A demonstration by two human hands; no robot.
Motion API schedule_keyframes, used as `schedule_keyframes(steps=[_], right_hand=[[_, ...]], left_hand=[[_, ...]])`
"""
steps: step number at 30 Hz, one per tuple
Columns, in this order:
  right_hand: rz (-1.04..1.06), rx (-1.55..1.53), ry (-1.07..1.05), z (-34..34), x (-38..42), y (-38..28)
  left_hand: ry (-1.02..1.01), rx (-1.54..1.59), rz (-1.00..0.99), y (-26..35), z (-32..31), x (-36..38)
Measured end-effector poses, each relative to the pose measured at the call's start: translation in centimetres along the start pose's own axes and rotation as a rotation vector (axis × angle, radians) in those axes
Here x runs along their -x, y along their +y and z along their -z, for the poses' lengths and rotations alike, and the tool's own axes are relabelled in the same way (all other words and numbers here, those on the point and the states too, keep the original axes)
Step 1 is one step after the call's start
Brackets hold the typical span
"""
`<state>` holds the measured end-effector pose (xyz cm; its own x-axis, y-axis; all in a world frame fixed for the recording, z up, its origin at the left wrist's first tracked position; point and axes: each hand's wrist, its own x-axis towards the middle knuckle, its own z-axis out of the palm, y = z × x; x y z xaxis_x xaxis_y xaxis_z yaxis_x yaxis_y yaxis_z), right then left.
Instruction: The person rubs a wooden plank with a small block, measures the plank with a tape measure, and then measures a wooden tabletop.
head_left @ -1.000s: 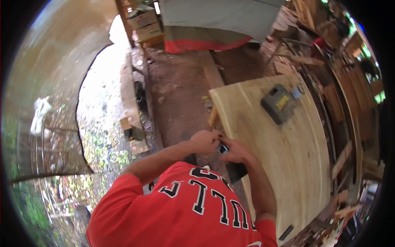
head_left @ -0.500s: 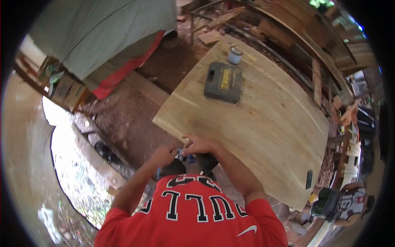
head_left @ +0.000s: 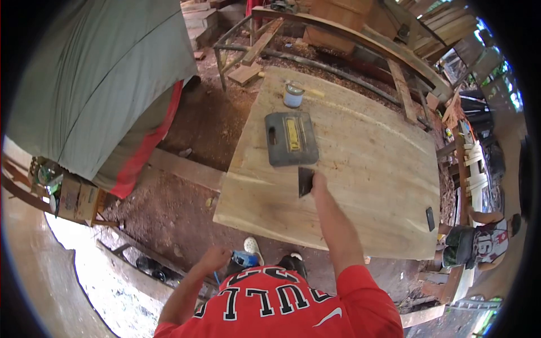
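Note:
My right hand (head_left: 319, 183) is stretched out over the wooden board (head_left: 372, 197), fingers closed on the edge of a flat black scraper-like plate (head_left: 305, 182). This plate is close over the board, just below a dark tool case (head_left: 280, 149) with a yellow label. Down by my lap, my left hand (head_left: 216, 258) is closed on a blue packet-like item (head_left: 244, 259) with light markings. A thin blue strip shows below that hand. Beyond the case stands a tin can (head_left: 293, 96) with a pale blue label.
A black phone-like object (head_left: 430, 219) lies near the board's right edge. Another person (head_left: 483, 242) is at the far right. A grey tarp with a red border (head_left: 127, 84) hangs at left. Behind the board runs a metal frame (head_left: 332, 66) with planks.
My right hand has moved from beside my left hand out over the board, carrying the black plate. My left hand has dropped lower with the blue item. The view has shifted.

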<state>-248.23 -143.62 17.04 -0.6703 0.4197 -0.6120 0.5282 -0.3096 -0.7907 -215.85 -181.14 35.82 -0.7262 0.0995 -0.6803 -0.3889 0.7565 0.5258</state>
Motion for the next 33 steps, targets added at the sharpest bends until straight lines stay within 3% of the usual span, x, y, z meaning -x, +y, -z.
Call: schedule_keyframes(steps=[2, 4, 7, 8, 10, 12, 13, 15, 18, 21, 24, 26, 28, 30, 32, 33], right_hand=[[-0.077, 0.172, 0.113, -2.6, 4.9, -10.7], [0.15, 0.416, 0.233, -3.8, 7.9, -16.5], [0.805, 1.2, -0.086, -5.1, 3.7, -14.2], [1.119, 0.749, -0.416, -6.1, 2.2, -10.1], [0.889, 0.542, -0.873, -6.6, 13.4, -4.0], [0.906, 1.146, -1.204, -5.0, 27.1, -3.4], [0.967, 1.107, -1.303, -4.1, 29.0, 0.7], [0.463, 1.122, -1.497, -3.9, 34.8, -1.9], [0.32, 1.26, -1.415, -3.5, 34.6, -1.2], [0.387, 1.245, -1.384, -2.3, 32.8, 1.1], [0.403, 1.235, -1.407, 0.2, 32.0, -1.9], [0.288, 1.225, -1.396, 2.6, 31.0, -4.2], [0.293, 1.296, -1.366, 5.6, 30.0, -6.3], [0.341, 1.4, -1.317, 8.8, 29.0, -7.8], [0.306, 1.456, -1.27, 11.9, 28.1, -8.7], [0.296, 1.48, -1.247, 13.5, 27.7, -8.9]], left_hand=[[-0.021, -0.022, 0.038, -1.1, 0.6, -0.8], [-0.042, -0.028, 0.046, -2.4, 0.4, -1.2], [-0.031, -0.005, -0.032, -2.9, 1.3, -2.5], [-0.022, 0.026, -0.062, -2.8, 1.4, -2.9], [-0.006, 0.051, -0.105, -1.7, 1.8, -3.4], [0.009, 0.025, -0.126, -0.3, 2.5, -3.5], [0.012, 0.069, -0.2, -0.1, 2.8, -3.9], [0.016, 0.157, -0.349, 0.1, 3.0, -5.2], [-0.055, 0.106, -0.288, -0.1, 3.6, -6.2], [-0.113, 0.015, -0.283, -0.4, 3.8, -6.6], [-0.086, 0.008, -0.302, 1.2, 7.5, -2.9], [-0.078, 0.047, -0.286, 1.7, 12.0, 0.5], [-0.149, -0.036, -0.139, -0.6, 17.1, 1.9], [-0.042, 0.122, -0.13, -6.2, 20.8, 2.8], [0.12, -0.098, -0.034, -6.6, 25.9, 7.0], [0.192, -0.001, -0.001, -11.9, 28.1, 6.4]])
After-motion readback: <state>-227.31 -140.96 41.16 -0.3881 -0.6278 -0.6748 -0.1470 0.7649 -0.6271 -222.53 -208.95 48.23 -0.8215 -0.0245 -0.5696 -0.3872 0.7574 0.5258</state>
